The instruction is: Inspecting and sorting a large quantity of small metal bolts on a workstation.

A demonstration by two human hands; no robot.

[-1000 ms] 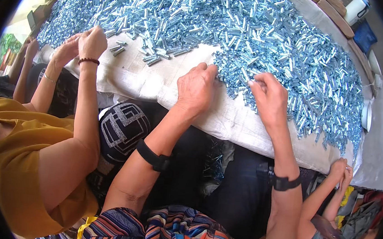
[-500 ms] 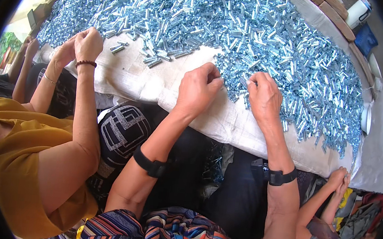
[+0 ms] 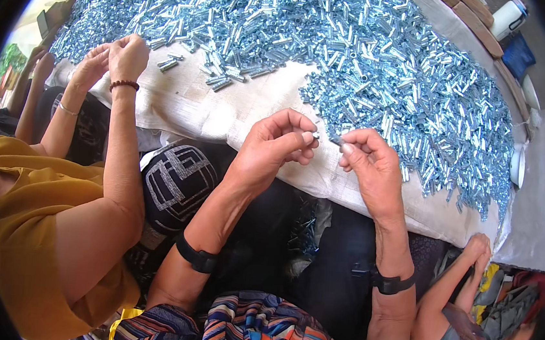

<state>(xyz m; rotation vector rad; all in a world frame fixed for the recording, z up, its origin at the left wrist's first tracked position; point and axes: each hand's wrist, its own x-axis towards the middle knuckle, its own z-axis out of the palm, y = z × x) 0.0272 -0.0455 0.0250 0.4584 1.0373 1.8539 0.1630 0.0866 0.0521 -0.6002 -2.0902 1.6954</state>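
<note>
A large heap of small blue-silver metal tubes [image 3: 384, 82] covers the pale cloth-topped table. My left hand [image 3: 278, 146] is held over the near cloth edge, thumb and forefinger pinching a small shiny metal piece [image 3: 315, 135] whose exact kind is too small to tell. Facing it, my right hand [image 3: 371, 169] pinches a small metal tube [image 3: 336, 140] that points toward the left hand. A short gap separates the two pieces. The remaining fingers of both hands are curled.
At the left, a person in a mustard top [image 3: 59, 235] works with hands raised at the heap. Another person's hands [image 3: 480, 245] are at the lower right edge. More metal pieces [image 3: 305, 231] lie low between my legs. Wooden boards [image 3: 473, 25] and a white bottle [image 3: 509, 19] are far right.
Both my hands have drawn back from the heap toward me and turned, and the pinched pieces now show between them. The neighbour's hands at the left have shifted slightly.
</note>
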